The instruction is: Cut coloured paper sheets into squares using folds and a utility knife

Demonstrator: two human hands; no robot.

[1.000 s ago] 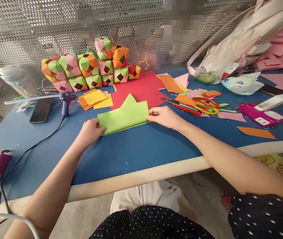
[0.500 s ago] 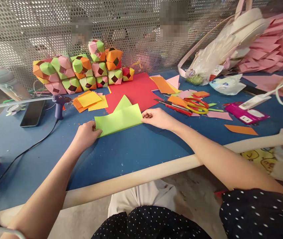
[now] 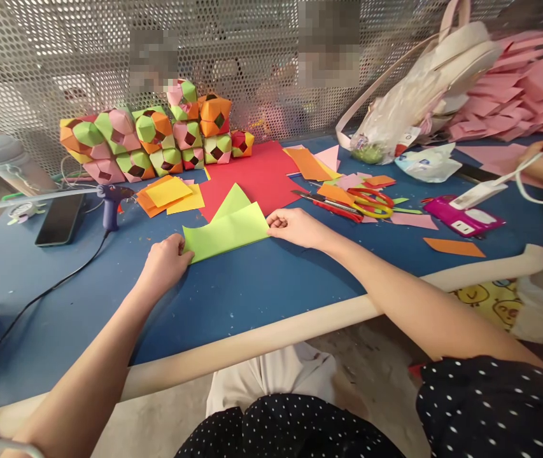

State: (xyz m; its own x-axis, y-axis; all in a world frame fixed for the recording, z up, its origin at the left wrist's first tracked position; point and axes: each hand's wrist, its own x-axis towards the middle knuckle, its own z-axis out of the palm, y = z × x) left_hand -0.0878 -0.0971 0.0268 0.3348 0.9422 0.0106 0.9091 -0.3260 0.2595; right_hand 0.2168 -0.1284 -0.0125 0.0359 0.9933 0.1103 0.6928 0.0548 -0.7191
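A folded sheet of light green paper [image 3: 226, 233] lies low over the blue table [image 3: 261, 283], its upper layer bowed slightly upward. My left hand [image 3: 166, 259] pinches its left end, and my right hand [image 3: 293, 227] pinches its right end. Behind it a green paper triangle [image 3: 233, 200] points away from me; whether it belongs to the same sheet I cannot tell. Farther back lies a large red sheet [image 3: 256, 165]. Orange and yellow paper squares [image 3: 170, 192] rest to the left of it.
Folded paper modules [image 3: 149, 137] are stacked at the back left. A glue gun [image 3: 109, 207], phone [image 3: 60, 219] and bottle [image 3: 11, 162] stand left. Right are scissors [image 3: 333, 203], paper scraps, a magenta power strip [image 3: 465, 215], a bag [image 3: 409, 95] and another person's hand [image 3: 533, 165].
The green paper's upper layer bows a little more between my hands, which keep their pinch at both ends. The whole view has shifted slightly. At right, the other person's hand now holds pink paper.
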